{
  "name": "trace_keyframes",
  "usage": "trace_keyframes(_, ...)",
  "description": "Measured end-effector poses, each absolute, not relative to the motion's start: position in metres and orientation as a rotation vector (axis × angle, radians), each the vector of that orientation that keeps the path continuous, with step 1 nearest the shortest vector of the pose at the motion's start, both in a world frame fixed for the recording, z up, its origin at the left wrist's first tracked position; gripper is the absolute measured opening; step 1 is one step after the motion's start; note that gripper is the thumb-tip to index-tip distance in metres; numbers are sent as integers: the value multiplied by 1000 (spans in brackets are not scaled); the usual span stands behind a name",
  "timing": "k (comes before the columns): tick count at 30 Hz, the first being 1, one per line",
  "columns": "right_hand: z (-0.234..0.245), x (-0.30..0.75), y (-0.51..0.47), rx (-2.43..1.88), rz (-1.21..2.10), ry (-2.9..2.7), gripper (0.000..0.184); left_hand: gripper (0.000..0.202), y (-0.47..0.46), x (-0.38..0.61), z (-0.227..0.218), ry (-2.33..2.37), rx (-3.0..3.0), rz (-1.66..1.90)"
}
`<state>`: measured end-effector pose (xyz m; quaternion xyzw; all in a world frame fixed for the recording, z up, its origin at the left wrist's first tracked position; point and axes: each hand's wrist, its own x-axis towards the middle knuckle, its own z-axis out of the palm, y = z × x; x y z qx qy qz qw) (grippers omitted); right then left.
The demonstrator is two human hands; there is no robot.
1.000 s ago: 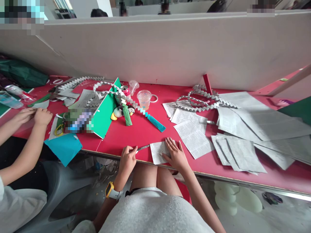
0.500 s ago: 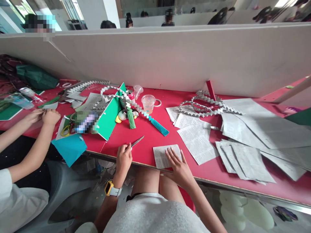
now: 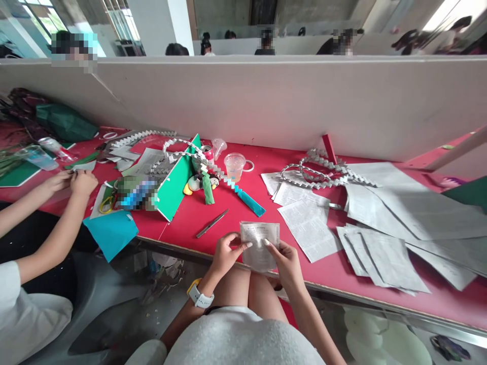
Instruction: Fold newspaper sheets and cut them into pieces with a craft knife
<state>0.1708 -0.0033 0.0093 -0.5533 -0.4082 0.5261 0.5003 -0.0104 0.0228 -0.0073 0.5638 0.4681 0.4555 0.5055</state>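
Observation:
A small printed sheet of paper [image 3: 260, 233] is held up at the table's front edge, between both hands. My left hand [image 3: 227, 255] pinches its left side, thumb on the face toward me. On the right side, my right hand [image 3: 286, 258] grips it the same way, thumb in front and fingers behind. Just left of the paper a slim metal craft knife [image 3: 212, 223] lies on the red table [image 3: 182, 223]. More printed sheets [image 3: 306, 223] lie to the right of my right hand.
Stacks of cut paper [image 3: 391, 258] and folded paper chains [image 3: 323, 175] occupy the right. Further back stand a plastic cup [image 3: 235, 167], a penguin toy [image 3: 200, 183] and a green board [image 3: 175, 190]. A co-worker's hands [image 3: 78, 181] are at the left. A white partition [image 3: 247, 101] borders the table's rear.
My left hand has put the craft knife down on the table and moved right to the paper. The sheet, which lay flat under my right hand, is now lifted and held in both hands.

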Motion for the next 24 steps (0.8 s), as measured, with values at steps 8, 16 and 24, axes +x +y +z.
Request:
trace_keyframes(8,-1,192,3,-1216,1538,-1062,45,44,37,-23,-14,1157,1180,1065)
trace_keyframes(16,0,175,7,-1297,1334,-980,43,56,37,-13,-15,1398,1465,1168)
trace_keyframes(24,0,158,11,-1149,1486,-935,33,115,24,13,-8,1079,1297,1058)
